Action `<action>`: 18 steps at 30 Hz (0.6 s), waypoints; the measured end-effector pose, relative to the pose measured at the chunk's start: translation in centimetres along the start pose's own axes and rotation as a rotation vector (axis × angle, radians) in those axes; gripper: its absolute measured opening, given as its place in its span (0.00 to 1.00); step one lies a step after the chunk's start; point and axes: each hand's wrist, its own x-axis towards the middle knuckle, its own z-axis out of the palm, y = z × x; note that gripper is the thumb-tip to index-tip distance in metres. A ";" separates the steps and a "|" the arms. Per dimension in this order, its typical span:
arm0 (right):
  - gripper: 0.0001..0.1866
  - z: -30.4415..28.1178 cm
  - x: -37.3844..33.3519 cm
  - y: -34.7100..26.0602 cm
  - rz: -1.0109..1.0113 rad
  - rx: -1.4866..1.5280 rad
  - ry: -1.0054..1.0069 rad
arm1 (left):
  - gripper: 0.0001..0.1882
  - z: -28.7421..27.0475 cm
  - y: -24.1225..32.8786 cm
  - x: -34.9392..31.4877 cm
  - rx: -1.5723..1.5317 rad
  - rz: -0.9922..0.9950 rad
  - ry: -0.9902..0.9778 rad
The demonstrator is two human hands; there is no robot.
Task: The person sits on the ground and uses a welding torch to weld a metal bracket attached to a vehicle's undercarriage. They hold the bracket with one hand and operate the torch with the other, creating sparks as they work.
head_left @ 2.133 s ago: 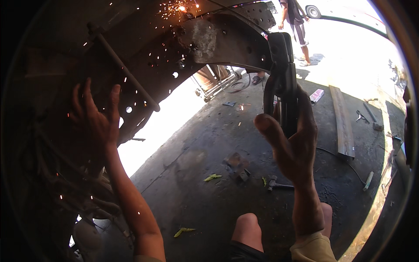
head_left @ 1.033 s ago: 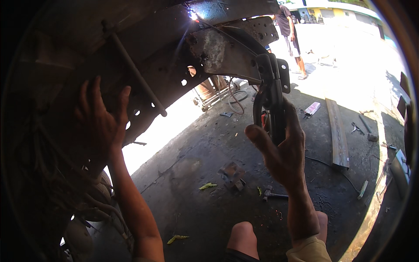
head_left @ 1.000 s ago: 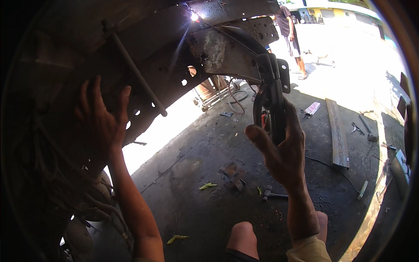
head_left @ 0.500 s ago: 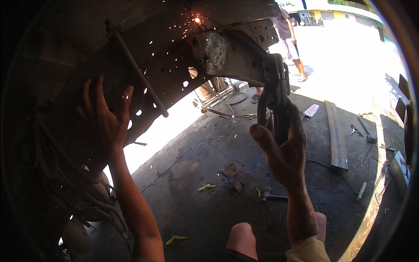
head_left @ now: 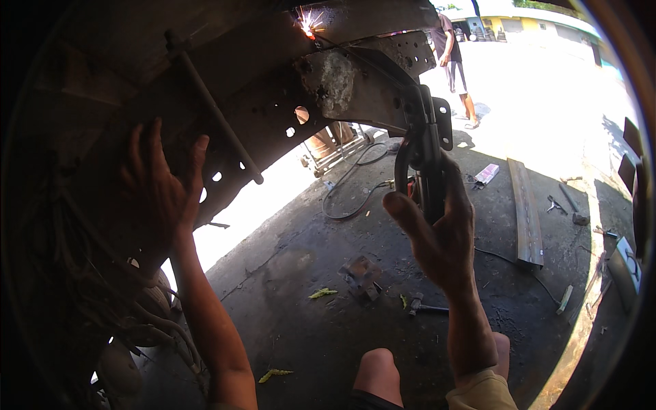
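Observation:
My left hand (head_left: 167, 184) is raised with its fingers spread against or just in front of a dark steel beam (head_left: 266, 116); contact is hard to tell in the shadow. A slanting metal rod (head_left: 219, 123) stands out to its right. My right hand (head_left: 444, 229) is wrapped round a dark metal part (head_left: 427, 150) with parallel bars, a curved arm and a drilled flange. Its upper end meets a holed plate (head_left: 383, 96) on the beam; whether they are joined is unclear. At the beam's top, sparks (head_left: 309, 26) spray from a bright spot. What makes them is hidden.
Hoses (head_left: 342, 215) and a cart (head_left: 335, 154) lie behind the beam. On the floor are a hammer (head_left: 427, 309), a rusty metal piece (head_left: 361, 275), a long metal strip (head_left: 525, 212) and pliers (head_left: 553, 203). Another person (head_left: 451, 61) stands beyond; loose lines (head_left: 157, 321) hang at left.
The metal part in my right hand has tilted, showing more flange, and the hand shifted slightly left. The hose loop swung nearer. Sparks now burst tightly upward. My left hand stays still.

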 end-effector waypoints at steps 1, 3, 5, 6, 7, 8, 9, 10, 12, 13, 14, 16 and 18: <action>0.45 0.1 0.0 0.1 -0.013 -0.001 0.003 | 0.45 0.0 0.0 0.0 -0.001 -0.001 -0.002; 0.45 0.1 0.0 0.4 -0.013 0.015 0.010 | 0.45 0.0 0.1 -0.1 0.007 -0.006 -0.001; 0.45 0.2 0.0 0.4 -0.025 0.024 0.015 | 0.45 0.0 0.1 -0.2 0.014 -0.008 0.004; 0.45 0.2 0.1 0.4 -0.036 0.026 0.017 | 0.45 0.1 0.1 -0.2 0.017 -0.007 0.008; 0.45 0.2 0.1 0.4 -0.046 0.027 0.020 | 0.45 0.2 0.2 -0.2 0.020 -0.005 0.013; 0.45 0.2 0.1 0.5 -0.048 0.029 0.020 | 0.45 0.2 0.2 -0.2 0.016 -0.009 0.009; 0.45 0.2 0.1 0.6 -0.050 0.034 0.019 | 0.45 0.1 0.2 -0.2 0.014 -0.013 0.006; 0.45 0.2 0.1 0.6 -0.052 0.038 0.018 | 0.45 0.0 0.2 -0.2 0.013 -0.017 0.003; 0.45 0.0 0.2 0.5 -0.060 0.006 0.001 | 0.46 0.7 -0.6 0.0 0.039 0.047 0.057; 0.45 0.0 0.2 0.5 -0.058 0.001 -0.001 | 0.46 0.8 -0.7 0.0 0.032 0.055 0.064; 0.45 0.1 0.2 0.4 -0.057 -0.004 -0.002 | 0.46 0.5 -0.5 0.0 0.024 0.034 0.045; 0.45 0.2 0.1 0.3 -0.045 0.005 0.012 | 0.47 0.3 0.0 -0.1 0.007 0.002 0.022; 0.45 0.1 0.0 0.2 -0.026 -0.004 0.011 | 0.47 0.3 0.1 0.0 0.024 0.002 0.019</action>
